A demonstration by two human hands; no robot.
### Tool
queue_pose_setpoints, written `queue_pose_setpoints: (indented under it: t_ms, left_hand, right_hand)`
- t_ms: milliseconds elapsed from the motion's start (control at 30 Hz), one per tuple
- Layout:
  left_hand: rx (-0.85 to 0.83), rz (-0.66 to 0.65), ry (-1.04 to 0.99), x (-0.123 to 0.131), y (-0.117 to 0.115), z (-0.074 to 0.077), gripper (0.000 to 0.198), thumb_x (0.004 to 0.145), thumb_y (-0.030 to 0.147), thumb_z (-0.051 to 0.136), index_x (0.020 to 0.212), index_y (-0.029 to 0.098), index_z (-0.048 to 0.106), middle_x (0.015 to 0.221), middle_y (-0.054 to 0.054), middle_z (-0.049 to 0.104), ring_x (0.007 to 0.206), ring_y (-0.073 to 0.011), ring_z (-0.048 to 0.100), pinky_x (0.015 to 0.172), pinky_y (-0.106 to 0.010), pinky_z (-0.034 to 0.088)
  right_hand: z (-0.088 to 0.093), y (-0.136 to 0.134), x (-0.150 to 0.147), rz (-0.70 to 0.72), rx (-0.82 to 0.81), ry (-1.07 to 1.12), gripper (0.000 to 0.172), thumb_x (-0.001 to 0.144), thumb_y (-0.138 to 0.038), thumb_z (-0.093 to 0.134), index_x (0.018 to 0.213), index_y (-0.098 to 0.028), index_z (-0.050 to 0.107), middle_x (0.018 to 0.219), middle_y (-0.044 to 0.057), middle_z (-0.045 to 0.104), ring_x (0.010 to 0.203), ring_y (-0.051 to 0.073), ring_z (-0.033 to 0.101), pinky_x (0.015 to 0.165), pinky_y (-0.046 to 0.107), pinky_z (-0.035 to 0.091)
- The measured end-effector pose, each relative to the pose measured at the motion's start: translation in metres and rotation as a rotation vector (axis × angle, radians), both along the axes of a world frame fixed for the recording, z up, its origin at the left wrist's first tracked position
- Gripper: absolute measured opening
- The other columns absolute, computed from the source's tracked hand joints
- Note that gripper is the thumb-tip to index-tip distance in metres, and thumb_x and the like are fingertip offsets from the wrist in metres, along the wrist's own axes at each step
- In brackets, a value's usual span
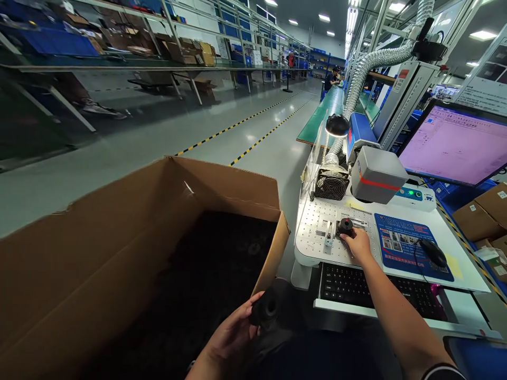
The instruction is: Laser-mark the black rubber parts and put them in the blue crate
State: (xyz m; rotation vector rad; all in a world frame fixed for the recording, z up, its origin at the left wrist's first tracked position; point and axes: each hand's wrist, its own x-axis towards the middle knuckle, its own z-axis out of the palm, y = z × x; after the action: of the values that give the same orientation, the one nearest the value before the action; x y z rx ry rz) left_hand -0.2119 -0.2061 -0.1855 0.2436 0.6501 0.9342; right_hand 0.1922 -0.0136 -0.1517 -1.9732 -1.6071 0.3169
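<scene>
My right hand (358,245) reaches onto the white perforated work plate (312,227) and pinches a small black round part (345,226) that sits under the grey laser head (376,174). My left hand (237,330) is low near my lap, fingers closed around another black round part (266,309). Just left of it stands a large open cardboard box (130,248), its dark inside filled with several similar black parts.
A black keyboard (376,293) lies on a pull-out tray below the plate. A mouse (433,252) rests on a blue pad, beside a monitor (455,145). A small fan (331,184) and ribbed hose (368,68) stand behind. A person works far down the green bench.
</scene>
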Motion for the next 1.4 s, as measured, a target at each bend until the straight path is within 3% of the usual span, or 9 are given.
queue_pose_setpoints:
  t_ms: [233, 400, 467, 633, 767, 867, 1100, 1267, 1400]
  left_hand:
    - [0.003, 0.006, 0.002, 0.001, 0.000, 0.000, 0.043, 0.079, 0.019, 0.075, 0.121, 0.018, 0.069, 0.101, -0.010, 0.073, 0.083, -0.0223, 0.069, 0.069, -0.029, 0.052]
    - [0.000, 0.012, 0.038, 0.001, -0.002, 0.005, 0.057, 0.077, 0.020, 0.075, 0.133, 0.021, 0.062, 0.105, -0.009, 0.073, 0.083, -0.0224, 0.069, 0.073, -0.031, 0.053]
    - [-0.017, 0.022, 0.059, 0.001, -0.002, 0.006, 0.055, 0.078, 0.020, 0.075, 0.131, 0.020, 0.063, 0.106, -0.010, 0.073, 0.083, -0.0224, 0.069, 0.072, -0.031, 0.053]
    - [-0.045, 0.010, 0.049, 0.004, 0.001, -0.003, 0.060, 0.076, 0.017, 0.074, 0.135, 0.020, 0.061, 0.106, -0.010, 0.074, 0.083, -0.0235, 0.069, 0.071, -0.032, 0.054]
    - [-0.070, 0.006, 0.043, 0.007, 0.004, -0.010, 0.050, 0.076, 0.017, 0.073, 0.125, 0.020, 0.067, 0.100, -0.008, 0.074, 0.080, -0.0230, 0.069, 0.068, -0.031, 0.055]
    - [-0.068, 0.000, 0.082, 0.007, 0.005, -0.009, 0.036, 0.076, 0.018, 0.074, 0.112, 0.018, 0.072, 0.090, -0.006, 0.074, 0.069, -0.0188, 0.067, 0.065, -0.030, 0.056]
    - [-0.020, -0.020, 0.128, 0.008, 0.006, -0.004, 0.044, 0.074, 0.020, 0.077, 0.117, 0.017, 0.072, 0.087, -0.006, 0.074, 0.063, -0.0174, 0.065, 0.062, -0.030, 0.057]
    - [-0.048, -0.009, 0.109, 0.009, 0.008, -0.004, 0.047, 0.071, 0.020, 0.080, 0.117, 0.018, 0.073, 0.096, -0.007, 0.076, 0.066, -0.0187, 0.067, 0.061, -0.030, 0.057]
    - [-0.073, 0.024, 0.104, 0.012, 0.006, 0.000, 0.038, 0.070, 0.020, 0.082, 0.108, 0.018, 0.076, 0.103, -0.008, 0.076, 0.070, -0.0205, 0.068, 0.059, -0.030, 0.057]
  right_hand:
    - [0.009, 0.001, -0.003, 0.025, -0.016, 0.028, 0.037, 0.072, -0.048, 0.073, 0.094, -0.019, 0.076, 0.094, 0.009, 0.071, 0.092, 0.028, 0.064, 0.081, 0.036, 0.048]
    - [0.018, -0.018, 0.000, -0.020, 0.024, 0.158, 0.063, 0.072, -0.053, 0.073, 0.121, -0.014, 0.067, 0.118, 0.015, 0.068, 0.100, 0.029, 0.066, 0.085, 0.039, 0.052]
    - [0.017, -0.042, 0.006, -0.017, 0.090, 0.187, 0.062, 0.078, -0.052, 0.067, 0.127, -0.015, 0.063, 0.122, 0.015, 0.067, 0.101, 0.028, 0.066, 0.088, 0.041, 0.053]
    - [0.001, -0.134, 0.024, 0.090, 0.212, 0.206, 0.034, 0.089, -0.031, 0.051, 0.117, -0.019, 0.065, 0.112, 0.010, 0.071, 0.095, 0.023, 0.069, 0.090, 0.041, 0.055]
    - [-0.016, -0.198, 0.027, 0.215, 0.141, 0.234, 0.038, 0.088, -0.016, 0.043, 0.119, -0.022, 0.064, 0.113, 0.008, 0.072, 0.096, 0.020, 0.071, 0.093, 0.041, 0.058]
    - [-0.028, -0.221, 0.026, 0.227, 0.095, 0.213, 0.042, 0.085, -0.012, 0.043, 0.119, -0.023, 0.066, 0.114, 0.008, 0.073, 0.102, 0.022, 0.071, 0.095, 0.043, 0.059]
    - [-0.039, -0.224, 0.026, 0.242, 0.065, 0.115, 0.048, 0.082, -0.009, 0.045, 0.121, -0.023, 0.069, 0.118, 0.009, 0.073, 0.109, 0.025, 0.069, 0.100, 0.050, 0.057]
    - [-0.027, -0.214, 0.030, 0.258, 0.098, 0.128, 0.042, 0.086, -0.013, 0.044, 0.119, -0.022, 0.069, 0.114, 0.010, 0.073, 0.107, 0.025, 0.069, 0.098, 0.048, 0.058]
    - [-0.011, -0.188, 0.033, 0.239, 0.142, 0.128, 0.034, 0.092, -0.022, 0.046, 0.117, -0.023, 0.069, 0.115, 0.011, 0.072, 0.108, 0.026, 0.068, 0.100, 0.047, 0.056]
